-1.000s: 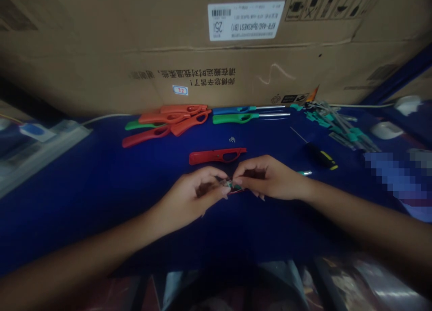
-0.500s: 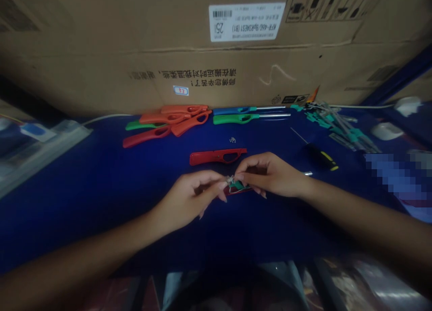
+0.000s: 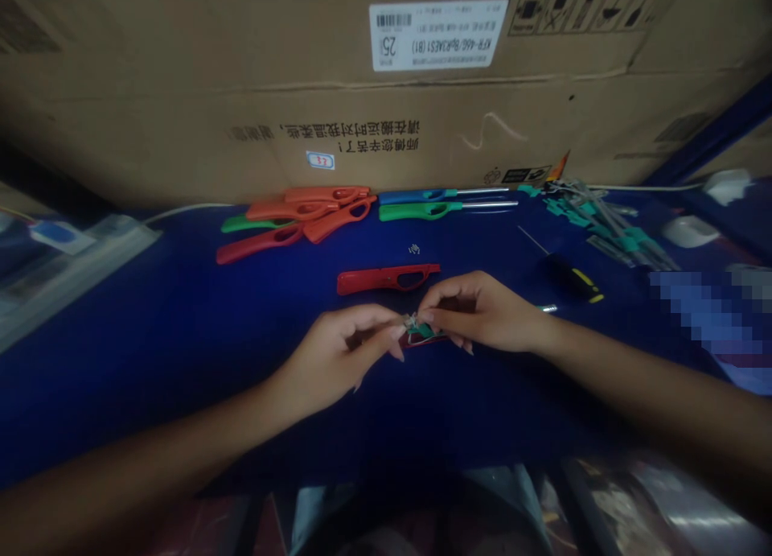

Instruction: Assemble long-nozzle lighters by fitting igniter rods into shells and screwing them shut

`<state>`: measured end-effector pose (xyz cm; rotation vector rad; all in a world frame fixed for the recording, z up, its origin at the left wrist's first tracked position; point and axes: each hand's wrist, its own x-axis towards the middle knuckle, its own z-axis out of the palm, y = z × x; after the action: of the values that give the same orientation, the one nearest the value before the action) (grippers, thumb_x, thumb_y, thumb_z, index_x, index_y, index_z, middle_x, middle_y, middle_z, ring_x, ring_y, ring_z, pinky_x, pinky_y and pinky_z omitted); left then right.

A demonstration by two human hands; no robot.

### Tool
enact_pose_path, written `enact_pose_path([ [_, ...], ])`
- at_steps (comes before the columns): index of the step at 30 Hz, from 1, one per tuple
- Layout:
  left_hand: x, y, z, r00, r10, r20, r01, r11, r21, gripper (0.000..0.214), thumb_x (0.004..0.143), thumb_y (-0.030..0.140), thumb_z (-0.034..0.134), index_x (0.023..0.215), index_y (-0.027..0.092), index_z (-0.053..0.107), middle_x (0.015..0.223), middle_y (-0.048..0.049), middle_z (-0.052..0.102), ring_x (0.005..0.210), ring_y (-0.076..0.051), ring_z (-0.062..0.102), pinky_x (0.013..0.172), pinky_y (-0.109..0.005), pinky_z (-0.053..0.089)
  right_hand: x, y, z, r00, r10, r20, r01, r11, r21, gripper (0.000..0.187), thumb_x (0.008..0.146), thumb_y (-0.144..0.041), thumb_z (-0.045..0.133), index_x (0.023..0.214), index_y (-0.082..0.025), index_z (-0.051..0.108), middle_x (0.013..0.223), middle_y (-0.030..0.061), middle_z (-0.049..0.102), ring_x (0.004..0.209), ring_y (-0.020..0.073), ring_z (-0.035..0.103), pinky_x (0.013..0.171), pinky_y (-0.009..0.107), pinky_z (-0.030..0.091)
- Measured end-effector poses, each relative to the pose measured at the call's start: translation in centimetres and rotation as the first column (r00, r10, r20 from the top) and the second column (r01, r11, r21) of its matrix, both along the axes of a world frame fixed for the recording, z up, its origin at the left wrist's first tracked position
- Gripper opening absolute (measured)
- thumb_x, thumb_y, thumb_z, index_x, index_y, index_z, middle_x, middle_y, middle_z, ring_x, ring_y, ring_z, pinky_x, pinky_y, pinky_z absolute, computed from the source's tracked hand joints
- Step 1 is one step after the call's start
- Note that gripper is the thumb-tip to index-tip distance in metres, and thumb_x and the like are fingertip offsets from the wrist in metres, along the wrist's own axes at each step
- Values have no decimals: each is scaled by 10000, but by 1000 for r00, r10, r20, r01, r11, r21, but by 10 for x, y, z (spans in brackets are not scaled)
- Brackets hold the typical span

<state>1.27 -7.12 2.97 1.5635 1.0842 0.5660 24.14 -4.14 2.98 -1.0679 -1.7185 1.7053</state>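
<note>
Both hands meet over a partly assembled lighter (image 3: pixel 425 331): a red casing half with a teal inner part and a thin pale wire showing. My left hand (image 3: pixel 338 347) is closed, thumb and fingers pinching at the lighter's left side. My right hand (image 3: pixel 482 310) is also closed, its fingertips pressed on the small parts from the right. A metal tip (image 3: pixel 548 308) sticks out beyond the right wrist. The fingers hide much of the casing and the small parts. Just behind the hands lies a loose red casing half (image 3: pixel 386 278).
Small screws (image 3: pixel 413 249) lie on the blue table (image 3: pixel 271 290). Behind are orange and red casings (image 3: pixel 329 210), a blue lighter (image 3: pixel 416 195) and a green lighter (image 3: pixel 416 212). A screwdriver (image 3: pixel 572 278) and several teal-and-metal lighter cores (image 3: pixel 603 218) sit right, before a cardboard box (image 3: pixel 241 97).
The whole view has shifted very slightly. Both hands keep the same pinch at the lighter, with hardly any visible finger movement.
</note>
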Motion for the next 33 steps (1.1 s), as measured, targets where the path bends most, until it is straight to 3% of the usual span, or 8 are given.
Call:
enact_pose_path([
  [15, -1, 1, 1, 1000, 18, 20, -17, 999, -49, 290, 956, 390, 597, 1051, 135, 696, 860, -51, 744, 410, -33, 476, 393, -152, 408, 0, -1, -5, 998, -37, -48, 38, 999, 20, 337, 797, -439, 786, 892, -123, 721, 620, -22, 633, 477, 64, 550, 450, 188, 509],
  [33, 2, 0, 1, 999, 40, 8, -40, 999, -33, 274, 941, 384, 600, 933, 136, 718, 830, -39, 741, 373, -24, 448, 367, -150, 378, -2, -1, -9, 998, -32, -60, 37, 996, 84, 280, 822, -398, 772, 849, -131, 690, 609, -33, 613, 471, 51, 520, 448, 178, 448],
])
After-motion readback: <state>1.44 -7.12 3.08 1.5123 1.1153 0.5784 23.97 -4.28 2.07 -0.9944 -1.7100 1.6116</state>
